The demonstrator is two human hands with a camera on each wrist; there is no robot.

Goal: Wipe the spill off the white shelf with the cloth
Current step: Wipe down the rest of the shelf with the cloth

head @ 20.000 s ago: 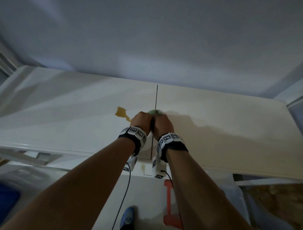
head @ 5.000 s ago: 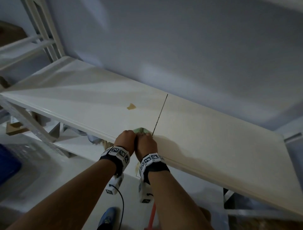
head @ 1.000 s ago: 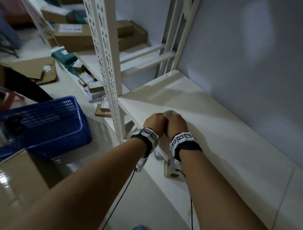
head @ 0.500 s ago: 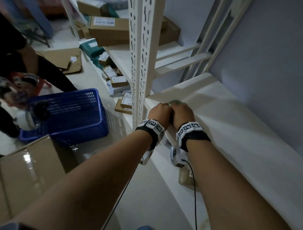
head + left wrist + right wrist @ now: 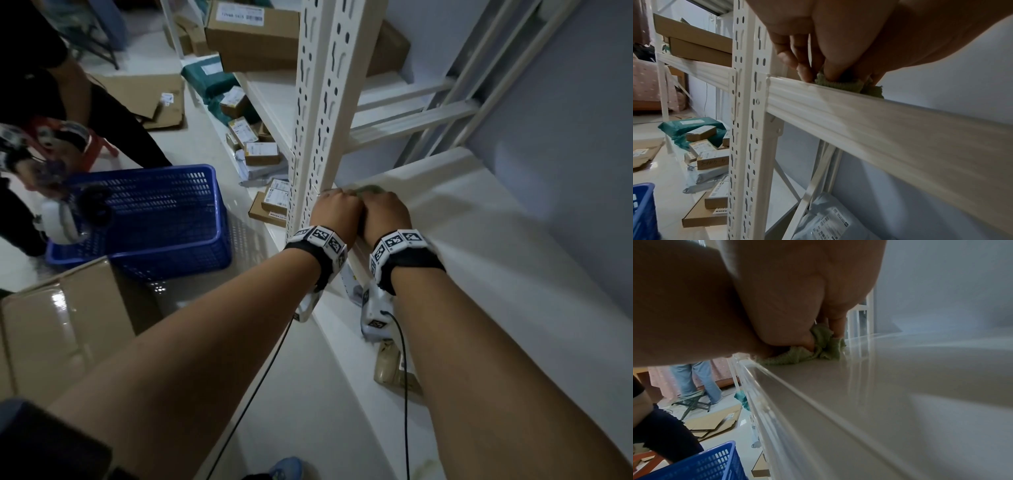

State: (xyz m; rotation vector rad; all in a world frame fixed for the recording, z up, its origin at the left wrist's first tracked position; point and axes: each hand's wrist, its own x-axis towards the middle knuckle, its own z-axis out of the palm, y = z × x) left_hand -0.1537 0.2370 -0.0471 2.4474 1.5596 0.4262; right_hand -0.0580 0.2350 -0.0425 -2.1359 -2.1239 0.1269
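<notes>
Both my hands sit side by side at the left front corner of the white shelf [image 5: 496, 257], bunched over a green cloth [image 5: 369, 189]. My left hand [image 5: 337, 210] is right against the upright post, and its curled fingers [image 5: 803, 68] pinch the cloth [image 5: 849, 86] on the shelf's front rail [image 5: 879, 126]. My right hand [image 5: 385, 212] grips the cloth [image 5: 818, 352] and holds it down on the shelf top [image 5: 900, 386]. No spill shows on the part of the shelf in view.
A perforated white post [image 5: 322, 102] rises just left of my hands. On the floor to the left stand a blue basket [image 5: 147, 212] and a cardboard box [image 5: 61, 325]. Another person [image 5: 51, 102] is at the far left. Parcels [image 5: 260, 150] lie on the lower shelf.
Both hands have slid the cloth left along the shelf's front edge, from near the seam and the yellow spill to the corner by the post. The spill is out of view now.
</notes>
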